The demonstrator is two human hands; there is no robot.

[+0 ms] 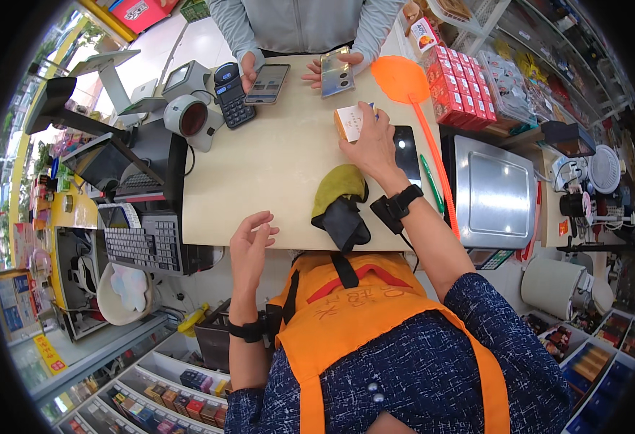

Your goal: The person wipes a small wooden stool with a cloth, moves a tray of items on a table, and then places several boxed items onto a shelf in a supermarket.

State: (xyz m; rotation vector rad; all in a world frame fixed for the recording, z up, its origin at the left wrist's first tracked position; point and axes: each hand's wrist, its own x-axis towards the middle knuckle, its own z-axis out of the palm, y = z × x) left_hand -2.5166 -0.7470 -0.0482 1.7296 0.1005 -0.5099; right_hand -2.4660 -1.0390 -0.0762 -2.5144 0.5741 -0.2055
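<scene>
My right hand (376, 142) reaches over the counter (252, 179) with its fingers around a small white and orange box (348, 123) that bears writing. A dark phone-like slab (407, 153) lies partly behind that hand. Nearer to me, a crumpled yellow-green and dark grey cloth item (343, 206) rests on the counter. Over the counter's near edge, my left hand (252, 247) is empty, its fingers loosely bent and apart. Across from me, a person's hands hold a phone (267, 83) with a lit screen and a shiny gold-coloured flat item (337, 73).
On the left stand a card terminal (234, 97), a scanner (192, 120) and a keyboard (146, 247). To the right lie a green pen (431, 183), an orange fly swatter (400, 80) and a metal-topped scale (493, 190). Red boxes (458, 89) are stacked at the far right corner.
</scene>
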